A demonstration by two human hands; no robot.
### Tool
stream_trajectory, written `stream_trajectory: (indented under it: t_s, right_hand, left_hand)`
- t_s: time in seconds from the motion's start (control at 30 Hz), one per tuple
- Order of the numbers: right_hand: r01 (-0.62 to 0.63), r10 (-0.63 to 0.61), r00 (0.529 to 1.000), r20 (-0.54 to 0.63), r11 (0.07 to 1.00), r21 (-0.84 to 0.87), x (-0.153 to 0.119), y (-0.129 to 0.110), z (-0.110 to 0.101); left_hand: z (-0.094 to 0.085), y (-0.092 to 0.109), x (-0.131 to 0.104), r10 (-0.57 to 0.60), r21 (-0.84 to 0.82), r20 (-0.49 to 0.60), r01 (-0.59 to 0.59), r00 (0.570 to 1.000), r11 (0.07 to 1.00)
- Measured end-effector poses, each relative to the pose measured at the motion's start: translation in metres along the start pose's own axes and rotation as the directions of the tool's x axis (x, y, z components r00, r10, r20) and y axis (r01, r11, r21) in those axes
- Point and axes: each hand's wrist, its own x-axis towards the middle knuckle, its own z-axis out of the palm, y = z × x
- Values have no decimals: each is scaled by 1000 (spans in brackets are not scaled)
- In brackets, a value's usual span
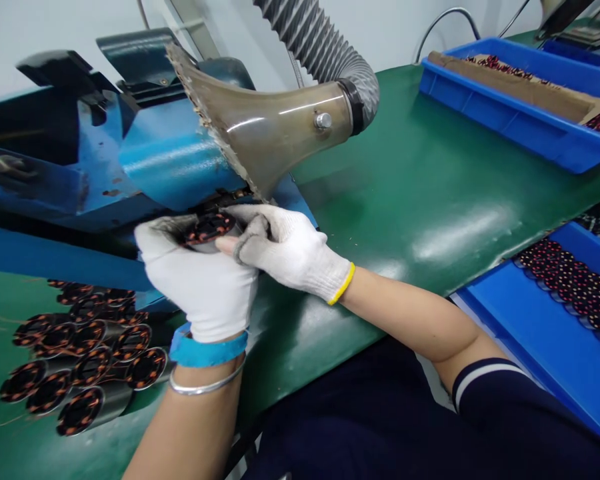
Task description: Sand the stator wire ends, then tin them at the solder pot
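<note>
The fingers of the left hand [200,287] are closed around a wound cylinder [211,229], wrapping its left and near sides. The fingers of the right hand [290,250] are bent in at its right edge, with an uncovered fingertip [225,245] against the metal side; they look nearly closed, but whether they grip or only steady it cannot be told. The cylinder sits between the two hands, its copper-and-black end facing up and toward the wearer, its long axis seemingly near upright with some tilt, the lower part hidden by the left glove. Both hands touch it; the left has the fuller hold.

The left forearm rises from the bottom edge, its wrist in a blue band [209,348], the back of the hand toward the wearer. The right forearm comes in from the lower right, slanting up and leftward, elbow bent, palm turned inward.

Just beyond the cylinder are the underside of a blue machine [180,157] and the ragged rim of a clear hood [280,127]. To the left, a cluster of similar wound pieces [111,400] lies on the green table [370,207], most with their copper ends toward the left.
</note>
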Motion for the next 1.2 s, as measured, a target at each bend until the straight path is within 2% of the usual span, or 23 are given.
stream_trajectory:
  t_s: [0.1, 0.2, 0.3, 0.4, 0.5, 0.6, 0.67, 0.73, 0.83, 0.93, 1.1, 1.2]
  right_hand:
    - [-69, 73, 995, 69, 996, -55, -11, -7, -3]
    - [-124, 128, 988, 81, 991, -52, -19, -12, -1]
    - [-89, 89, 996, 2, 993, 74, -23, -13, 4]
    - [-41, 47, 997, -54, 992, 119, -23, -10, 6]
    - [-97, 113, 988, -107, 984, 147, -18, -4, 5]
    - [-147, 203, 960, -192, 951, 273, -12, 5, 4]
    - [-133, 240, 933, -267, 921, 366, -8, 9, 4]
    - [-138, 257, 920, -295, 919, 370, -8, 10, 5]
    - [-216, 255, 951, -174, 952, 216, -12, 2, 7]
    - [-222, 226, 972, -70, 973, 65, -15, -6, 10]
    - [-97, 97, 995, 5, 991, 95, -5, -5, 9]
    - [-87, 86, 996, 14, 991, 99, 1, -5, 9]
  left_hand:
    - [-12, 3, -19, 41, -36, -42, -42, 998, 998]
    - [-19, 1, -35, 42, -58, -40, -44, 998, 997]
    - [-23, 0, -42, 44, -24, -64, -45, 997, 999]
    - [-26, 2, -42, 77, 53, -32, -75, 997, 996]
    - [-27, 7, -42, 78, 81, -44, -74, 996, 994]
    - [-27, 12, -44, 8, 44, -67, -5, 998, 999]
    - [-28, 13, -47, -45, 2, -5, 45, 999, 999]
    - [-31, 13, -49, -94, -68, 89, 100, 992, 993]
    - [-35, 11, -48, -127, -172, 185, 159, 975, 972]
    - [-35, 11, -38, -121, -150, 130, 140, 984, 979]
    - [-29, 20, -14, -195, 6, 96, 196, 976, 981]
    - [-26, 28, -4, -230, 46, 98, 226, 968, 973]
